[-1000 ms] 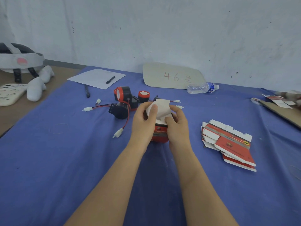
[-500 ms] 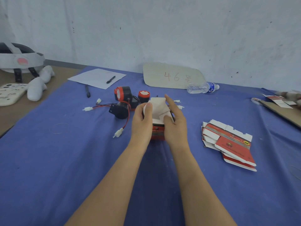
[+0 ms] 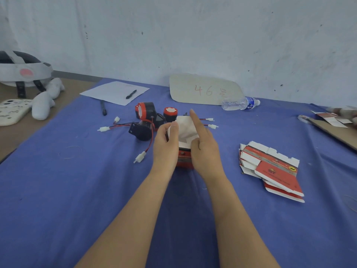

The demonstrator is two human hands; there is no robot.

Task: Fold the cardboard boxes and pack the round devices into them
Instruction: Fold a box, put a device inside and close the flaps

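Red cardboard box (image 3: 185, 158) stands on the blue cloth (image 3: 77, 190) between both hands, left hand (image 3: 166, 146) gripping its side, right hand (image 3: 205, 150) holding it too but now with the index finger straightened along the white flap (image 3: 186, 128) it pinched before, so folding's still underway.

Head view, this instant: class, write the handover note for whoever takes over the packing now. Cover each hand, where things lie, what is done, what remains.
Left hand grips the red box on its left side, thumb on the white top flap.
Right hand holds the box's right side, forefinger straight along that flap.
The box stands upright on the blue cloth; flap not yet tucked. Contents hidden.
Round devices lie wired behind it; flat boxes stacked to the right.
Done: one box erected. Left: close it, fold the flats, pack the devices.
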